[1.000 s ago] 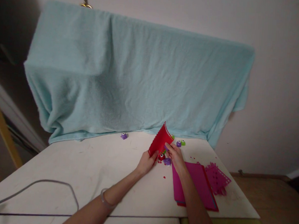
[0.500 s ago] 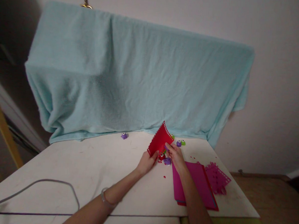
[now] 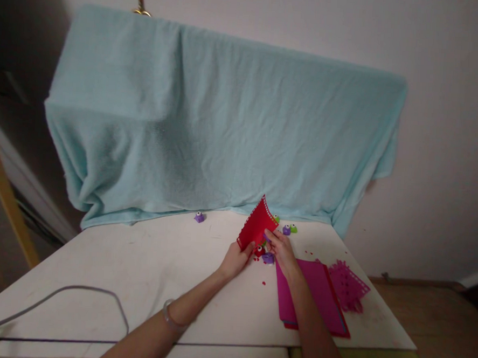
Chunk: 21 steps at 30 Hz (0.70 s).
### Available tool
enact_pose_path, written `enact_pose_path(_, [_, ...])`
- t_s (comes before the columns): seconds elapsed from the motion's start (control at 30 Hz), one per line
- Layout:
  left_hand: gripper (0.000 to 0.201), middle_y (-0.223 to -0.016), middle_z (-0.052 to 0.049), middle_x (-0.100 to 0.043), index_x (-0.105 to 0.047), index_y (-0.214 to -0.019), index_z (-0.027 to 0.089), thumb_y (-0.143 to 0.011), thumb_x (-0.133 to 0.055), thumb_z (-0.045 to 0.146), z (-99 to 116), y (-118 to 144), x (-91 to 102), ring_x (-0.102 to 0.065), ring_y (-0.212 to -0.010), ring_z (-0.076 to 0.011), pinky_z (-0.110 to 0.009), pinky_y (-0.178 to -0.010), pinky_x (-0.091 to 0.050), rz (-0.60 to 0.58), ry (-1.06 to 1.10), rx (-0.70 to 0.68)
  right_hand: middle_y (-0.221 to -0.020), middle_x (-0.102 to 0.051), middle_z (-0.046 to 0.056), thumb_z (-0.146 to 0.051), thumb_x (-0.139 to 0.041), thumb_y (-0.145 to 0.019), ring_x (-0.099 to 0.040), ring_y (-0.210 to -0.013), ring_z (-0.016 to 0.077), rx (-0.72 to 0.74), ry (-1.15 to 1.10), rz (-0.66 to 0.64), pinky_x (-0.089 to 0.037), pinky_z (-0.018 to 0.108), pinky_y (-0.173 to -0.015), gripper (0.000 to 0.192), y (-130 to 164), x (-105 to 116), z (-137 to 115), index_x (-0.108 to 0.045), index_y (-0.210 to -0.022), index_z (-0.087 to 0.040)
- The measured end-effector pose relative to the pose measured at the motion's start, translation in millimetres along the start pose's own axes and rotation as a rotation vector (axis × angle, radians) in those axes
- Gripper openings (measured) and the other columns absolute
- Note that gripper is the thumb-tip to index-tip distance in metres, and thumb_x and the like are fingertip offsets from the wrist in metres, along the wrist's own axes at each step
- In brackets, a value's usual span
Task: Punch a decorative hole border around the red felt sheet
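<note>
My left hand (image 3: pixel 236 259) pinches a red sheet of paper (image 3: pixel 258 223) by its lower corner, and the sheet stands tilted above the table. Small holes run along several of its edges. At the sheet's right edge, my right hand (image 3: pixel 280 247) is closed around a small purple craft punch (image 3: pixel 267 236), mostly hidden by the fingers. Just below the hands lie a red punch with an eye (image 3: pixel 259 250) and a purple punch (image 3: pixel 268 258). Red punched-out bits (image 3: pixel 264 283) are scattered close by.
A stack of magenta and red sheets (image 3: pixel 313 297) lies under my right forearm, with cut-up magenta paper (image 3: pixel 348 285) beside it. More eyed punches, purple (image 3: pixel 286 230) and green (image 3: pixel 293 229), sit behind; another purple one (image 3: pixel 199 217) is farther left. A grey cable (image 3: pixel 70 287) crosses the white table (image 3: pixel 156 271). A blue cloth (image 3: pixel 242 120) hangs behind.
The whole view has shifted very slightly. Both hands keep the same hold, and the red sheet stays in nearly the same place.
</note>
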<state>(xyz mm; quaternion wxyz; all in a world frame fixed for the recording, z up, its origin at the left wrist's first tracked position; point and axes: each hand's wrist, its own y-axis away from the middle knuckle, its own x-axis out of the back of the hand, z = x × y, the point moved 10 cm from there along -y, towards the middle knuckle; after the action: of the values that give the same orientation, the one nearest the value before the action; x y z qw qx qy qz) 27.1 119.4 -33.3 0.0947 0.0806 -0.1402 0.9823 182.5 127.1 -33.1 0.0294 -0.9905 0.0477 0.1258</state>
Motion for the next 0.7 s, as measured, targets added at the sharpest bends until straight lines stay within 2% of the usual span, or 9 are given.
enact_pose_path(0.2, [0.034, -0.101, -0.008, -0.070, -0.064, -0.112, 0.014, -0.089, -0.050, 0.034, 1.4, -0.8, -0.7, -0.063, -0.091, -0.0212, -0.032, -0.086, -0.046, -0.004, -0.029, -0.009, -0.056, -0.051, -0.005, -0.046, -0.078, -0.067, -0.037, -0.040, 0.0047, 0.007, -0.014, 0.005, -0.017, 0.019, -0.035, 0.034, -2.2, 0.5, 2.1, -0.064, -0.077, -0.017])
enact_pose_path(0.37, [0.030, -0.074, -0.004, -0.067, -0.067, -0.089, 0.013, -0.087, -0.049, 0.037, -7.1, 0.7, -4.5, -0.060, -0.071, -0.0191, -0.028, -0.067, -0.046, -0.062, -0.062, 0.098, -0.054, -0.049, -0.006, -0.044, -0.080, -0.064, -0.025, -0.038, 0.0034, 0.034, -0.005, 0.055, -0.016, 0.021, -0.036, 0.034, 0.9, 3.5, -3.5, -0.067, -0.079, -0.016])
enact_pose_path(0.47, [0.030, -0.068, -0.002, -0.064, -0.065, -0.080, 0.014, -0.087, -0.048, 0.038, -6.7, 1.6, -9.2, -0.056, -0.065, -0.0172, -0.027, -0.063, -0.044, -0.110, -0.050, 0.105, -0.059, -0.053, -0.005, -0.042, -0.080, -0.066, -0.025, -0.040, 0.0032, 0.041, -0.010, 0.058, -0.017, 0.021, -0.037, 0.034, 3.3, 3.5, -6.7, -0.068, -0.085, -0.016])
enact_pose_path(0.57, [0.030, -0.074, -0.004, -0.066, -0.065, -0.086, 0.014, -0.086, -0.050, 0.040, -4.7, 1.0, -5.7, -0.057, -0.070, -0.0181, -0.027, -0.065, -0.045, -0.048, -0.012, 0.087, -0.060, -0.053, -0.005, -0.042, -0.080, -0.067, -0.025, -0.039, 0.0029, 0.028, -0.037, 0.027, -0.018, 0.020, -0.037, 0.033, 2.7, 0.4, -4.6, -0.066, -0.082, -0.017])
enact_pose_path(0.63, [0.032, -0.081, -0.006, -0.068, -0.065, -0.094, 0.014, -0.085, -0.051, 0.042, -4.7, 1.0, -1.9, -0.059, -0.075, -0.0193, -0.028, -0.067, -0.046, 0.015, 0.026, 0.081, -0.054, -0.049, -0.007, -0.044, -0.080, -0.066, -0.027, -0.039, 0.0036, 0.035, -0.029, 0.014, -0.018, 0.020, -0.037, 0.033, 1.2, -1.7, -3.4, -0.061, -0.074, -0.017])
enact_pose_path(0.7, [0.036, -0.079, -0.006, -0.068, -0.065, -0.096, 0.014, -0.085, -0.052, 0.046, -7.6, 1.4, -0.7, -0.060, -0.073, -0.0194, -0.028, -0.065, -0.046, 0.044, 0.063, 0.100, -0.048, -0.044, -0.008, -0.047, -0.079, -0.066, -0.031, -0.038, 0.0047, 0.049, -0.011, 0.018, -0.021, 0.019, -0.036, 0.036, -0.2, -2.9, -3.0, -0.058, -0.070, -0.018])
